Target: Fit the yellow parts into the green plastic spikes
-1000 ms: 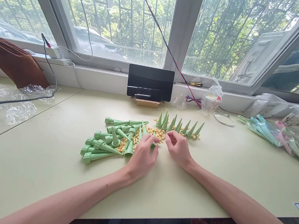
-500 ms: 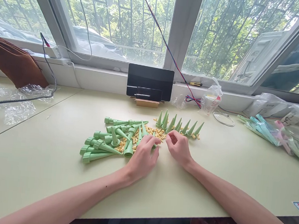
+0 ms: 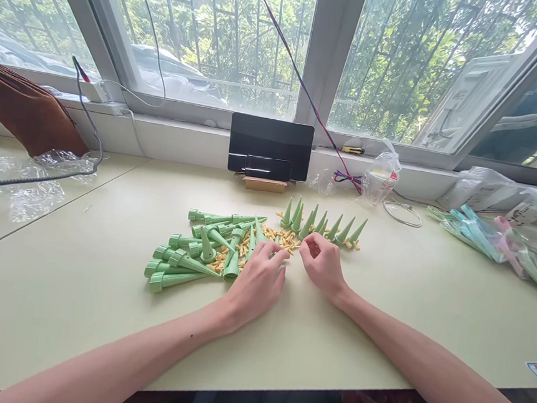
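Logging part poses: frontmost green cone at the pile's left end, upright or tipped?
Tipped: the green cone lies on its side, ribbed cap at left, narrow end pointing right.

free to slide low over the table (image 3: 325, 351) between the left forearm (image 3: 156, 348) and right forearm (image 3: 402, 338). tight between the left hand (image 3: 258, 276) and right hand (image 3: 323, 266), with only a slim gap. blocked low beyond the left hand by heaped green spikes (image 3: 185, 263) and yellow pieces (image 3: 284, 235); blocked beyond the right by upright green cones (image 3: 311, 221), passable over the tips. open right of the cones, up to the bagged pastel things (image 3: 482, 236). open behind the heap, up to the dark screen (image 3: 271, 138). cluttered at far left by crinkled plastic (image 3: 38, 200) and a black cable (image 3: 40, 178).
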Demonstrator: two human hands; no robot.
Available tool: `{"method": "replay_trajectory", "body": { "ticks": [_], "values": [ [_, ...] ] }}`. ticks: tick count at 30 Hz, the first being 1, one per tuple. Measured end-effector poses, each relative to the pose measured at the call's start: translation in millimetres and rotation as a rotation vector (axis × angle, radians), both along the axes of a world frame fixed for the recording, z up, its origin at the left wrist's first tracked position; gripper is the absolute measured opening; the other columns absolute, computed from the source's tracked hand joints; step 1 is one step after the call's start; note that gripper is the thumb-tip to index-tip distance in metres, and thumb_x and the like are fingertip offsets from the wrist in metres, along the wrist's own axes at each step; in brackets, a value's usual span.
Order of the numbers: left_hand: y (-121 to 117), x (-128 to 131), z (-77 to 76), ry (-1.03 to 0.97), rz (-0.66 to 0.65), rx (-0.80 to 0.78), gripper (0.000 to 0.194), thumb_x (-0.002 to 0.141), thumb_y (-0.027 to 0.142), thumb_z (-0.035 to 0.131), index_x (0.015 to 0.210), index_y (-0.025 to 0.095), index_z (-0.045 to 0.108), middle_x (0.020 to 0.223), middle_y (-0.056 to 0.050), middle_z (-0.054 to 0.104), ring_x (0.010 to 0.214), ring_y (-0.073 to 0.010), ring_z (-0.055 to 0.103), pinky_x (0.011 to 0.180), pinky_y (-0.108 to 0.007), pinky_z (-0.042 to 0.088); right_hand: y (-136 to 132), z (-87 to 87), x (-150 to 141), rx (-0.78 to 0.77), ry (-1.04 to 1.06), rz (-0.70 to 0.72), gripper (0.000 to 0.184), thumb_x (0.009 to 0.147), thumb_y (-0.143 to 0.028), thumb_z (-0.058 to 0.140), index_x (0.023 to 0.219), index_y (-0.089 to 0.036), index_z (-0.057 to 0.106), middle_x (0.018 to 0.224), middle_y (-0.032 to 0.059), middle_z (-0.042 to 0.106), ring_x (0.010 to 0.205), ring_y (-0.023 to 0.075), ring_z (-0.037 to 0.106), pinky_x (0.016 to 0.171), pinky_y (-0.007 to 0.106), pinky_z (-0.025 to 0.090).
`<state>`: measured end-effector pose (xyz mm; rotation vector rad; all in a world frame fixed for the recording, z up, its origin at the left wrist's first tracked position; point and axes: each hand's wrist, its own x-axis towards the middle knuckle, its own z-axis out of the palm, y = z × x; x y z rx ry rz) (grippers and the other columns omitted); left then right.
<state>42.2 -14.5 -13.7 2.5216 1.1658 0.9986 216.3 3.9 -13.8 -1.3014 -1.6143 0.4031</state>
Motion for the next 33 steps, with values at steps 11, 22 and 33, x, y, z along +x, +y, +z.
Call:
{"method": "replay_trajectory", "body": {
  "ticks": [11, 22, 33],
  "values": [
    [5.8, -3.2, -0.2, 0.134, 0.043, 0.020, 0.020, 0.090, 0.006, 0.046, 0.102, 0.017, 0.058, 0.105, -0.010, 0.055, 0.100, -0.0259, 0.050, 0.087, -0.044, 0.052, 2.7, -3.6, 0.8, 0.007, -0.013, -0.037, 0.018, 0.082, -0.023, 0.053, 0.064, -0.020, 0.048, 0.055, -0.0041, 0.048, 0.049, 0.0114, 0.043, 0.050, 0.024, 0.035],
    [7.5, -4.8, -2.1, 0.160, 0.044, -0.021, 0.015, 0.093, 0.009, 0.045, 0.094, 0.016, 0.058, 0.100, -0.009, 0.052, 0.093, -0.0240, 0.055, 0.085, -0.042, 0.052, -1.1, -6.1, -3.0, -0.064, -0.081, 0.262, 0.017, 0.077, -0.016, 0.053, 0.062, -0.019, 0.045, 0.054, -0.0054, 0.044, 0.050, 0.0096, 0.038, 0.049, 0.023, 0.030],
    [5.7, -2.7, 2.5, 0.113, 0.003, -0.043, 0.013, 0.095, 0.010, 0.046, 0.089, 0.017, 0.056, 0.096, -0.006, 0.052, 0.089, -0.0204, 0.055, 0.083, -0.037, 0.051, -4.2, -3.5, -3.2, -0.075, -0.104, 0.346, 0.018, 0.082, -0.017, 0.052, 0.064, -0.018, 0.051, 0.056, -0.0040, 0.049, 0.053, 0.0104, 0.042, 0.051, 0.023, 0.032]
  ]
}}
